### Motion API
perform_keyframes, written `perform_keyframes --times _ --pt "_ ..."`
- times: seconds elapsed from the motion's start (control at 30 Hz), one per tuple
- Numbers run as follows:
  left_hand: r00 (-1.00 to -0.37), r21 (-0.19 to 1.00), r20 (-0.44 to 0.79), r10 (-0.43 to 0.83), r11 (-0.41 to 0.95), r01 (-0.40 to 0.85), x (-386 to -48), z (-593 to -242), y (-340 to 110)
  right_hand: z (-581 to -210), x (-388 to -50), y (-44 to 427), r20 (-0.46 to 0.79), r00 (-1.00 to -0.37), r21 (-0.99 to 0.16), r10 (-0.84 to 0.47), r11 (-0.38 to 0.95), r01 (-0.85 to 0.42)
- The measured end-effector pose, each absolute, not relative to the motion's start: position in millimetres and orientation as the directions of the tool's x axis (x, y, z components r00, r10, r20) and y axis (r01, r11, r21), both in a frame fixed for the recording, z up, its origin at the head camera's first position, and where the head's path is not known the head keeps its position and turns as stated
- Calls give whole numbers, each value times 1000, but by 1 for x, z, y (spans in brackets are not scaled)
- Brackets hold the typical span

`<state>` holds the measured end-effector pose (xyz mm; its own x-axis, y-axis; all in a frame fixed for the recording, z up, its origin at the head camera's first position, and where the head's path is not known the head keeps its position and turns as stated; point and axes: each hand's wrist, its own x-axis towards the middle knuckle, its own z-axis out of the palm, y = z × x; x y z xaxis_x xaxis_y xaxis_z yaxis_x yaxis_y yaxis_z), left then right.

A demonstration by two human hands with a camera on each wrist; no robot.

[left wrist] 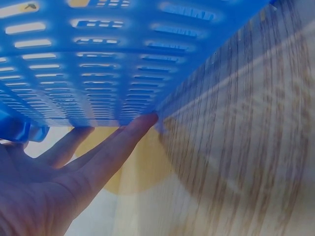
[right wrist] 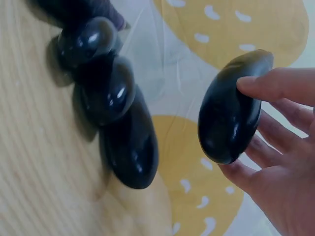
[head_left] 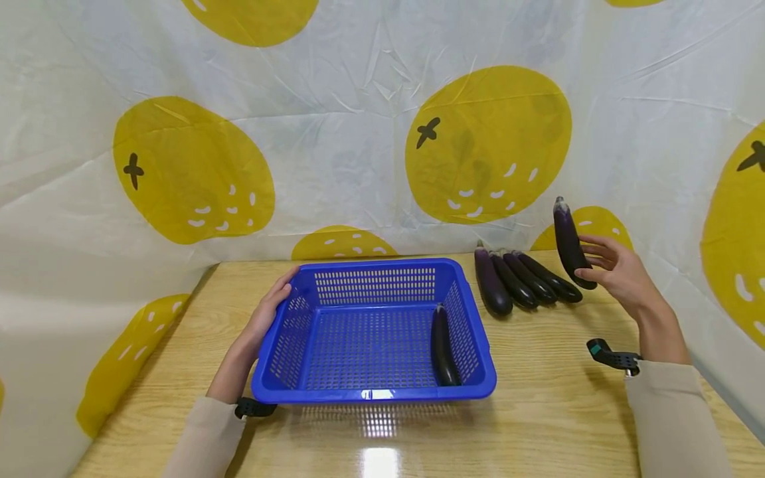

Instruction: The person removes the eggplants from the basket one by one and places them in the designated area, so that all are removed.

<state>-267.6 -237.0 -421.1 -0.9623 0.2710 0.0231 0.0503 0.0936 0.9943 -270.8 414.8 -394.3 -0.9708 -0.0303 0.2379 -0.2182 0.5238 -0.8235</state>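
My right hand pinches a dark purple eggplant between thumb and fingers, held up off the table with its stem end upward. In the right wrist view the thumb presses on the glossy side of this eggplant, with the fingers behind it. My left hand rests against the left side of a blue perforated plastic basket. In the left wrist view its fingers lie straight, touching the slotted outer wall. One eggplant lies inside the basket along the right wall.
Several eggplants lie side by side on the wooden table, right of the basket and near the back edge. A pale cloth printed with yellow fruit hangs behind. Each wrist wears a black strap device.
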Motion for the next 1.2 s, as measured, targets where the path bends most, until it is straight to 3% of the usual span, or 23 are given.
perform_keyframes --times 0.43,0.67,1.2 --pt "-963 994 26 268 96 54 -267 -422 -238 -420 -277 434 208 -976 -864 70 480 -150" --pt "-963 994 28 270 92 54 -268 -423 -238 -430 -279 439 200 -973 -837 116 536 -108" --pt "-960 993 32 279 104 63 -268 -423 -239 -450 -284 445 137 -988 -759 74 648 -57"
